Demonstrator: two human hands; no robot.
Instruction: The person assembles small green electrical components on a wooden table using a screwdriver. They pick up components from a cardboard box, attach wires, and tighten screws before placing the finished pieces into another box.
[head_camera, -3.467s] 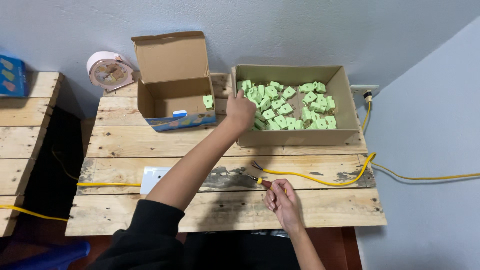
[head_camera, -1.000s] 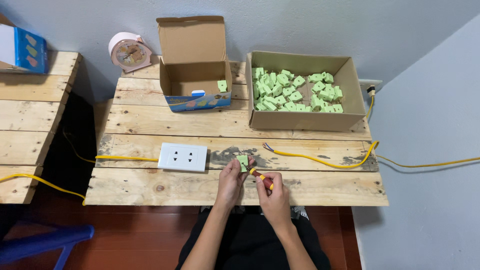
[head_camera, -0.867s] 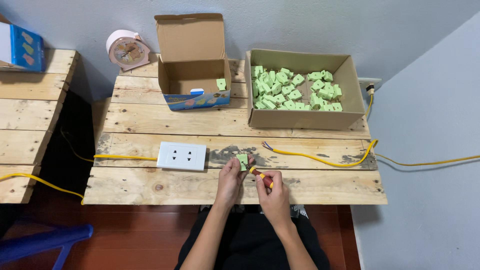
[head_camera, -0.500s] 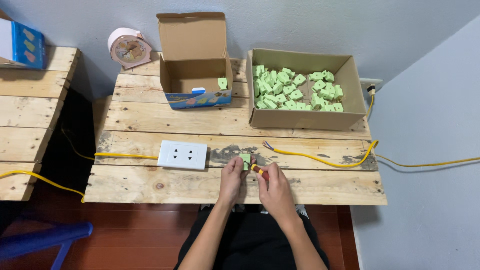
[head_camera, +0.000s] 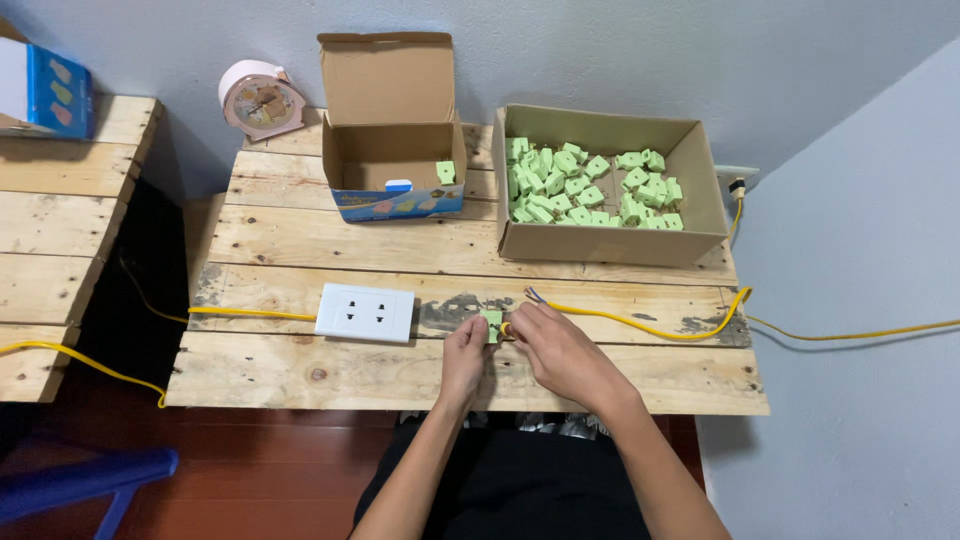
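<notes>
My left hand (head_camera: 463, 352) pinches a small green plastic part (head_camera: 491, 325) just above the wooden pallet table (head_camera: 300, 370). My right hand (head_camera: 556, 345) meets it from the right, fingers closed around the end of a yellow cable (head_camera: 640, 326) at the part. The cable's bare wire tips (head_camera: 531, 294) stick up just behind my fingers. A white double wall socket (head_camera: 365, 312) lies flat to the left of my hands, with its own yellow cable (head_camera: 240, 314) running off to the left.
A large open cardboard box (head_camera: 610, 240) with several green parts (head_camera: 585, 188) stands at the back right. A smaller open box (head_camera: 392, 170) holds one green part (head_camera: 446, 172). A pink clock (head_camera: 259, 100) sits at the back left; a blue-and-white carton (head_camera: 45, 92) sits on the neighbouring pallet table.
My left hand came back from the large box with a green part and joined my right hand at the cable end. The two hands have since drawn closer together around the part.
</notes>
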